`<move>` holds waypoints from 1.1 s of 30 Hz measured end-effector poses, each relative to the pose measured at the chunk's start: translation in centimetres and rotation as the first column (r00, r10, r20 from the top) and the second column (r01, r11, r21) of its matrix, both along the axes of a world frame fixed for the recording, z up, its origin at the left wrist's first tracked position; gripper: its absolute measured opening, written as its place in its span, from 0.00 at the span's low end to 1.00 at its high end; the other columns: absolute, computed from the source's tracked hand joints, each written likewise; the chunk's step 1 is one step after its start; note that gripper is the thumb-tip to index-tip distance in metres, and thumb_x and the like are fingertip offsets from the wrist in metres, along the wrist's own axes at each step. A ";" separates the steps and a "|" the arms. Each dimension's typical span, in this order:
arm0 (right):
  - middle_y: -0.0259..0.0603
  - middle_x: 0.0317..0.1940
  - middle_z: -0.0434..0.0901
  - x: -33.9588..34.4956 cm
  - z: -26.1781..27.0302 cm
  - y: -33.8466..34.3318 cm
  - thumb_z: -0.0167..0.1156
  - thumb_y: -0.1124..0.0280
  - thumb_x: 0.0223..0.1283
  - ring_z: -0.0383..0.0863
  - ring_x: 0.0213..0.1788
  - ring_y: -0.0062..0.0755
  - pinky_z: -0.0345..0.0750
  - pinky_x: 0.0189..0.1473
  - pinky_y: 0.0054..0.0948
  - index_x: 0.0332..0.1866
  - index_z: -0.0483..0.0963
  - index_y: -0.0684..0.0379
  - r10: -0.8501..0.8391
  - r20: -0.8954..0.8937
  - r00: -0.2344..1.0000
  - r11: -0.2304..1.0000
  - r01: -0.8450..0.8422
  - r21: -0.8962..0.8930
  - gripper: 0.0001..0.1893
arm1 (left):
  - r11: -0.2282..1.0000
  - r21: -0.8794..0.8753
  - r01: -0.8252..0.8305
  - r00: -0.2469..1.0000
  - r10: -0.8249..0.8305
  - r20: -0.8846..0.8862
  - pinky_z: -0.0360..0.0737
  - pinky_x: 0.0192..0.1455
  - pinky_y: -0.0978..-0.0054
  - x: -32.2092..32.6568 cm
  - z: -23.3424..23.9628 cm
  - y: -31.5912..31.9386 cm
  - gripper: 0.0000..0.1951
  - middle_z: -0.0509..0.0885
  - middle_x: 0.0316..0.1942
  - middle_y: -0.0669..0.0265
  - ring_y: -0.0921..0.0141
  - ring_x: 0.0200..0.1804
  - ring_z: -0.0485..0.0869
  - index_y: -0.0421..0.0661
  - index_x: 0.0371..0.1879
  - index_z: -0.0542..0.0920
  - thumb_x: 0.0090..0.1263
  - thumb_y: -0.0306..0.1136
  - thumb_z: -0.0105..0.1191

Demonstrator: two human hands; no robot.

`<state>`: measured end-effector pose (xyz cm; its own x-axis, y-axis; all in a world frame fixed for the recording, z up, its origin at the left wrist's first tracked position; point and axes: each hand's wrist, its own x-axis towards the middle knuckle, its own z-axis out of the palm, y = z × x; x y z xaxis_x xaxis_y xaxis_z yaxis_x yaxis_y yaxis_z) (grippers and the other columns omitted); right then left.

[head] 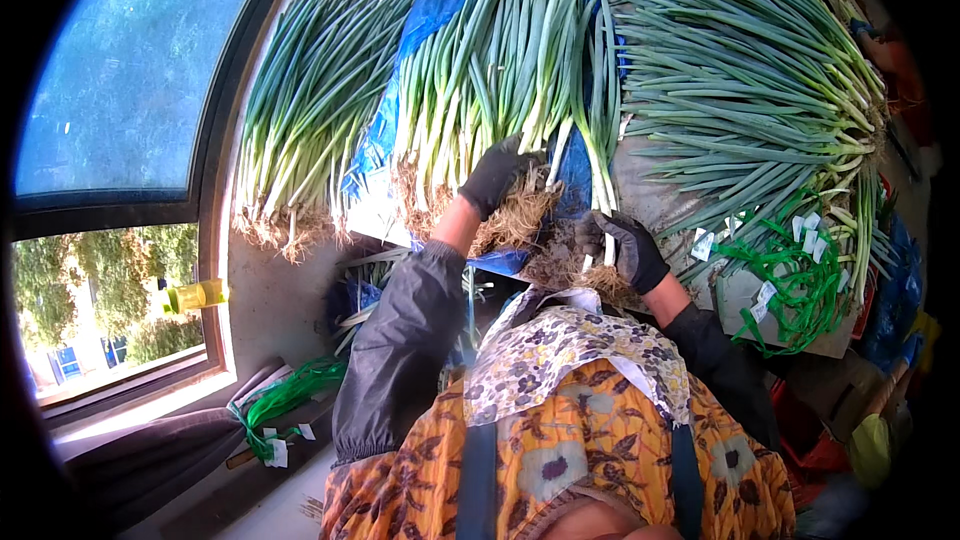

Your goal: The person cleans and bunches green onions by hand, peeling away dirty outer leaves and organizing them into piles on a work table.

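Observation:
My right hand (626,249), in a dark work glove, is closed around a few spring onions (598,165) near their white ends. Their roots hang just below the glove, and the green leaves reach up over the blue plastic sheet (576,176). My left hand (496,174), gloved too, grips stalks low down at the right side of the middle pile of spring onions (450,105). Its fingertips are partly hidden among the stalks. Shaggy roots (517,214) with soil on them stick out beneath that hand.
Another pile of spring onions (315,105) lies left, beside the window (120,90). A larger heap (742,82) spreads at right, its roots outward. Green ties with white tags (795,270) lie near my right arm; more green ties (296,390) are at lower left.

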<state>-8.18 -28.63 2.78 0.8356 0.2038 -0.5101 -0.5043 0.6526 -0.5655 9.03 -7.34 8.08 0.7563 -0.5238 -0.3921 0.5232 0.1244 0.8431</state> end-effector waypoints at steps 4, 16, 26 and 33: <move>0.46 0.52 0.79 1.9 1.7 1.8 0.52 0.60 0.72 0.80 0.53 0.38 0.79 0.56 0.40 0.61 0.70 0.64 -0.048 0.028 0.998 0.966 0.039 0.256 0.21 | 0.838 0.545 0.030 0.716 -0.399 0.573 0.80 0.44 0.64 -4.5 -2.7 -1.2 0.20 0.82 0.39 0.53 0.60 0.43 0.83 0.41 0.58 0.70 0.68 0.28 0.54; 0.44 0.37 0.83 1.8 3.4 -1.5 0.61 0.73 0.62 0.82 0.31 0.28 0.78 0.32 0.27 0.49 0.74 0.62 0.024 0.114 0.993 0.993 -0.010 -0.119 0.12 | 0.128 0.975 -0.183 0.711 -0.668 0.221 0.80 0.50 0.60 -2.4 -4.0 -3.3 0.15 0.85 0.40 0.50 0.54 0.45 0.85 0.42 0.36 0.83 0.64 0.43 0.56; 0.48 0.48 0.81 0.3 -1.8 -2.2 0.56 0.74 0.65 0.84 0.46 0.37 0.82 0.44 0.33 0.60 0.70 0.63 0.066 -0.008 0.998 0.986 -0.064 0.153 0.18 | 0.440 0.842 -0.311 0.780 -0.389 0.491 0.78 0.39 0.60 1.5 -1.7 -2.0 0.15 0.81 0.26 0.51 0.56 0.33 0.83 0.41 0.25 0.75 0.53 0.40 0.62; 0.42 0.45 0.83 2.0 -4.2 -1.4 0.49 0.60 0.74 0.84 0.44 0.34 0.82 0.45 0.34 0.62 0.69 0.64 -0.026 -0.005 1.000 0.894 0.026 0.446 0.21 | 0.581 0.807 -0.106 0.488 -0.676 0.551 0.78 0.37 0.53 -7.8 2.4 -5.1 0.11 0.81 0.28 0.50 0.52 0.34 0.83 0.44 0.38 0.73 0.65 0.36 0.58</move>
